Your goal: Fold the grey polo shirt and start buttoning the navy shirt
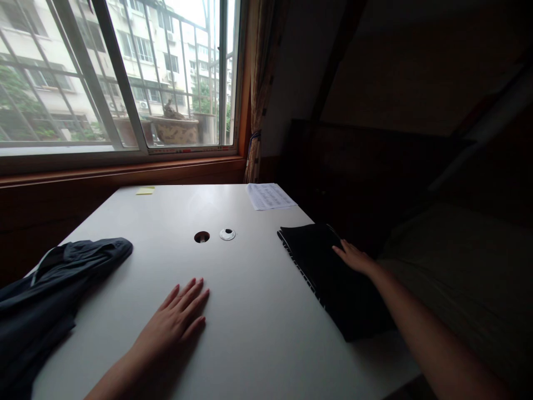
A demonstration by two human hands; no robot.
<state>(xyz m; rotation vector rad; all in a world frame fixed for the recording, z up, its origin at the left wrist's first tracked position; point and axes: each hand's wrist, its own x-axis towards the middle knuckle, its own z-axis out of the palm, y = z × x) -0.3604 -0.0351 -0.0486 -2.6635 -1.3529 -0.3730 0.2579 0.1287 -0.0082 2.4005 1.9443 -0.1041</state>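
My left hand lies flat on the white table, fingers stretched forward and nothing in it. On the right side of the table is a folded black cloth with white marks along its left edge. My right hand rests on the far right part of this cloth, palm down, its visible fingers extended. At the left edge lies a crumpled dark blue garment with a thin light stripe, partly cut off by the frame. Neither hand touches that garment.
A round hole and a silver round cover sit mid-table. Printed sheets lie at the far right corner, a yellow note at the far left. Behind is a barred window with a tied curtain.
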